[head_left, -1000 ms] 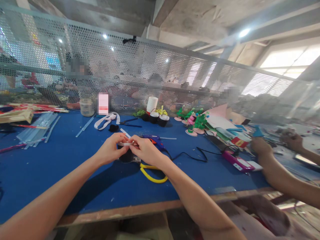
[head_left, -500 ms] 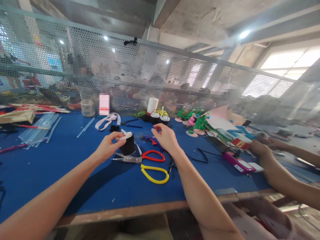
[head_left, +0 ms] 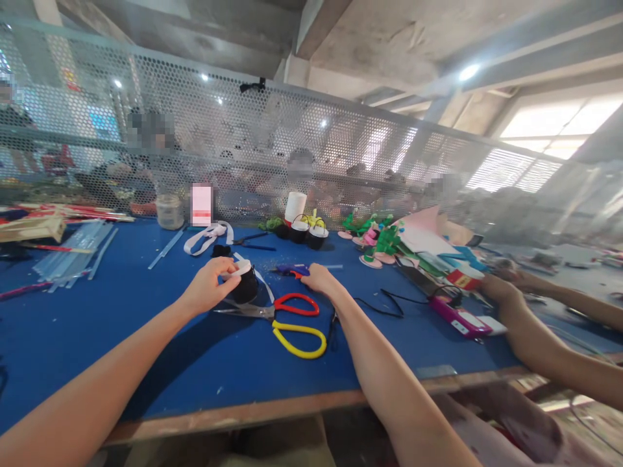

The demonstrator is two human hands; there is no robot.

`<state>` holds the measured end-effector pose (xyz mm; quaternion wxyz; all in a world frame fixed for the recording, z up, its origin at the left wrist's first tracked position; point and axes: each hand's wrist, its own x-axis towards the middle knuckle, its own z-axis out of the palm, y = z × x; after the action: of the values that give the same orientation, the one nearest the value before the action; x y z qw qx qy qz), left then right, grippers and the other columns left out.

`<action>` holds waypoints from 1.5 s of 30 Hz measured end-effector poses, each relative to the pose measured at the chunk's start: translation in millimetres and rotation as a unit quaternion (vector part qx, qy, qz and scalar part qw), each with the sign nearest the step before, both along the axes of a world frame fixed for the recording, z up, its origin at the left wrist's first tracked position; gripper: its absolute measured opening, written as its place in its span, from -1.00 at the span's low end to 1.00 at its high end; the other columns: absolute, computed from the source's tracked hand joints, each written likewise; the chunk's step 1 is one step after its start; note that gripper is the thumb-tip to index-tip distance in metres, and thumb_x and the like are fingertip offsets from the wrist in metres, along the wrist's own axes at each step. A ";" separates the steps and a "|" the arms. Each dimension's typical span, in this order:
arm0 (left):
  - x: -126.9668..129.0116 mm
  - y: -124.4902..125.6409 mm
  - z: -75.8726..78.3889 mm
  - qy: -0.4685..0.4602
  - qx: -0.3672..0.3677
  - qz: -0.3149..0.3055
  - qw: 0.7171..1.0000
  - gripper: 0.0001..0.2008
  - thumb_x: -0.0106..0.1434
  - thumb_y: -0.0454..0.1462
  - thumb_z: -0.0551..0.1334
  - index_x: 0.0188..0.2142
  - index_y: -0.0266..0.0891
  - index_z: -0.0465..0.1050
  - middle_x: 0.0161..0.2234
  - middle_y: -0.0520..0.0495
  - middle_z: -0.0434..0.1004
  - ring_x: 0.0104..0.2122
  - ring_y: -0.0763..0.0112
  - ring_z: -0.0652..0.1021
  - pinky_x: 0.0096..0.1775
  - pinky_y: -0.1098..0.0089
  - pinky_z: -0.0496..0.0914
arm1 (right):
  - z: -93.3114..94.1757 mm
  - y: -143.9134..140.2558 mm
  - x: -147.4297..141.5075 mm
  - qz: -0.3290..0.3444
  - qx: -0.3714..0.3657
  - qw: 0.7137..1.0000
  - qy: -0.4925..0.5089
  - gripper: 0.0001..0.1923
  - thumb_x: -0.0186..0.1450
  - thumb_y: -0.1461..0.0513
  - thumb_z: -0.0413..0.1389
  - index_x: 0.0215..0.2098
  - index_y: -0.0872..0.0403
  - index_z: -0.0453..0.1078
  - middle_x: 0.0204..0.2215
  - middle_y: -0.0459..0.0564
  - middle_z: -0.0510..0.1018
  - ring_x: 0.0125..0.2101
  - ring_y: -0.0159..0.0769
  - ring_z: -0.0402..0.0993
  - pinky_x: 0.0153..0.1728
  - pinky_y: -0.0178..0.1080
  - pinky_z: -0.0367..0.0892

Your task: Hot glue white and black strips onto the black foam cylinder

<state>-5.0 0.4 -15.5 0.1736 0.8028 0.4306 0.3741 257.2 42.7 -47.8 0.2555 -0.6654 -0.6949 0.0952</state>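
The left hand (head_left: pixel 210 285) pinched a small black pot (head_left: pixel 244 287) by its white rim, thumb and fingers closed on the top edge, holding it just above the blue bench (head_left: pixel 121 337) near the middle of the scene. The right hand (head_left: pixel 317 279) lay to the right of the pot, apart from it, its fingers reaching onto the blue glue gun (head_left: pixel 291 270) that rested on the bench just beyond; whether those fingers had closed around the gun or only touched it could not be told. Between and just nearer than the two hands lay a pair of scissors (head_left: pixel 282 318) with one red and one yellow handle loop, blades pointing left under the pot. A black cord (head_left: pixel 384 303) ran right from the glue gun across the bench. Farther back stood a glass jar (head_left: pixel 170 211), a loop of white ribbon (head_left: pixel 208 235) and two small black baskets (head_left: pixel 308 233), with green and pink craft pieces (head_left: pixel 379 241) to their right. Clear glue sticks (head_left: pixel 73 256) lay at the far left. At the right edge another person's arm (head_left: pixel 545 350) rested on the bench beside a pink phone (head_left: pixel 460 318). A perforated metal screen (head_left: pixel 292 143) closed the far side of the bench.
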 end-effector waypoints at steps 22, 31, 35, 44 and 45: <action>-3.2 0.4 -3.3 -0.005 -0.082 0.001 0.997 -0.72 0.06 -0.10 0.01 -0.47 -0.29 0.26 -0.49 -0.02 0.33 -0.45 0.39 0.35 -0.35 0.41 0.24 | 48.2 -66.8 -63.2 0.129 -0.022 0.953 0.272 -0.87 0.03 0.22 0.05 -0.62 0.12 0.30 -0.85 -0.20 0.28 -0.82 -0.50 0.15 -0.74 -0.42 0.13; -3.2 1.0 -6.0 0.009 -0.070 0.011 0.997 -0.71 0.07 -0.10 -0.01 -0.43 -0.29 0.28 -0.44 -0.06 0.37 -0.38 0.33 0.38 -0.27 0.35 0.24 | 28.4 -70.6 -64.1 0.103 0.043 0.969 0.219 -0.78 0.04 0.17 0.02 -0.70 0.09 0.24 -0.85 -0.19 0.24 -0.77 -0.46 0.15 -0.68 -0.38 0.14; -3.9 1.6 -7.2 0.007 -0.070 0.006 0.997 -0.73 0.08 -0.11 -0.02 -0.44 -0.27 0.26 -0.45 -0.03 0.35 -0.38 0.35 0.37 -0.26 0.35 0.23 | 27.6 -70.9 -63.7 0.117 0.074 0.971 0.196 -0.82 0.04 0.19 0.01 -0.59 0.13 0.34 -0.76 -0.15 0.32 -0.68 -0.43 0.21 -0.60 -0.37 0.19; -3.3 -0.7 -4.5 0.009 -0.071 0.004 0.997 -0.74 0.08 -0.11 -0.02 -0.49 -0.27 0.23 -0.48 -0.02 0.33 -0.42 0.37 0.36 -0.32 0.39 0.24 | 26.6 -74.8 -72.1 0.138 0.100 0.970 0.173 -0.82 0.07 0.23 -0.02 -0.52 0.15 0.38 -0.64 -0.09 0.43 -0.59 -0.37 0.31 -0.48 -0.34 0.26; -3.4 -0.6 -4.6 0.007 -0.070 0.002 0.998 -0.74 0.08 -0.11 -0.02 -0.49 -0.27 0.23 -0.49 -0.02 0.34 -0.42 0.37 0.37 -0.31 0.39 0.24 | 26.6 -75.0 -72.4 0.137 0.104 0.970 0.169 -0.82 0.07 0.23 -0.02 -0.52 0.15 0.38 -0.63 -0.08 0.44 -0.58 -0.37 0.31 -0.47 -0.33 0.27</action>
<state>-8.3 -0.2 -20.1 0.2254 0.7903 0.4589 0.3378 184.8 -32.3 -21.2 0.4216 -0.5078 -0.7324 0.1674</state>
